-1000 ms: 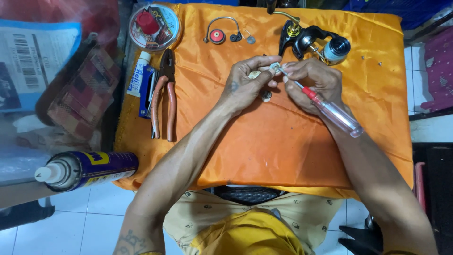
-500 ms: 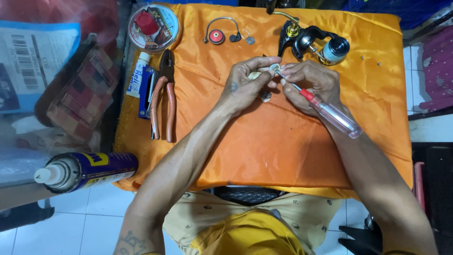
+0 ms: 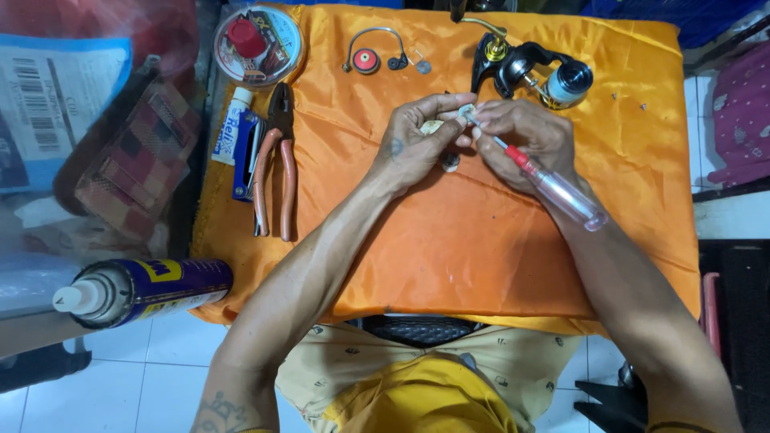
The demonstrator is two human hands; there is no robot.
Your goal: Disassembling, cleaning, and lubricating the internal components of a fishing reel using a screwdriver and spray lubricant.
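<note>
While our left hand (image 3: 417, 140) pinches a small metal part (image 3: 464, 115) at counter centre | right hand (image 3: 525, 136) grips a screwdriver (image 3: 553, 186) on it | reel body (image 3: 525, 70) just behind | pliers (image 3: 274, 160) near left edge | spray can (image 3: 140, 290) off the front-left corner

Light: bright, even on my feed, from overhead.
Shadows: soft beneath the forearms.
Blur: spray can (image 3: 144, 289) slightly soft (left edge too).
</note>
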